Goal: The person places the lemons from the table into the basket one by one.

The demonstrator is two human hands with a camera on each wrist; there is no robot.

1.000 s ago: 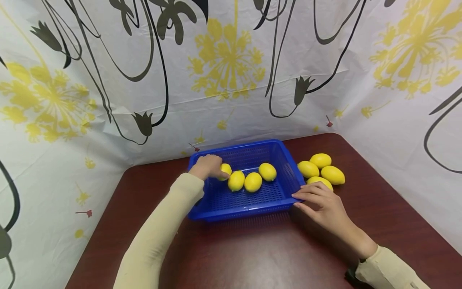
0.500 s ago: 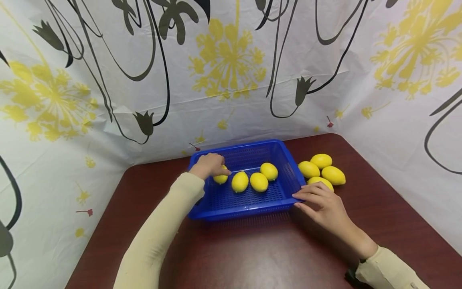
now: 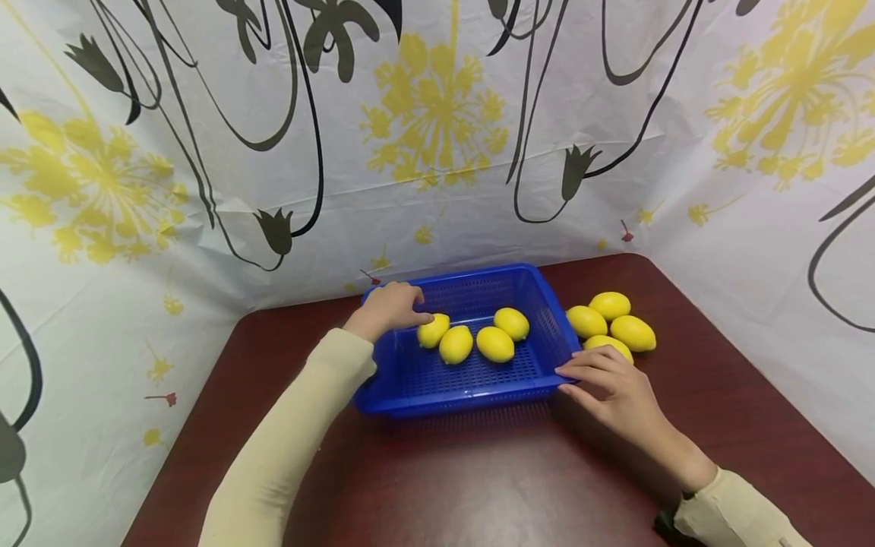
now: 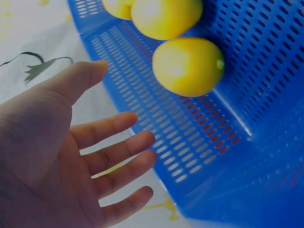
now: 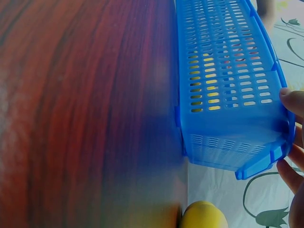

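Note:
A blue plastic basket (image 3: 437, 399) with slotted walls sits on the table, with several yellow lemons (image 3: 456, 346) in a loose row on its floor. Over the basket's left side is my left hand (image 3: 388, 310), its thumb close to the leftmost lemon (image 3: 434, 332). The left wrist view has that hand's fingers (image 4: 121, 175) spread and relaxed, apart from the nearest lemon (image 4: 187, 66). My right hand (image 3: 625, 395) grips the basket's front right corner, thumb in front and fingers over the rim; the right wrist view has them at the rim (image 5: 280, 76).
More lemons (image 3: 632, 333) lie in a cluster on the dark red-brown table (image 3: 437, 479), just right of the basket and beyond my right hand. A white patterned sheet (image 3: 437, 228) hangs behind the table and along both sides.
My left hand has let go of the leftmost lemon and drawn slightly up and left. The lemons in the basket have shifted a little. The right hand stays at the corner.

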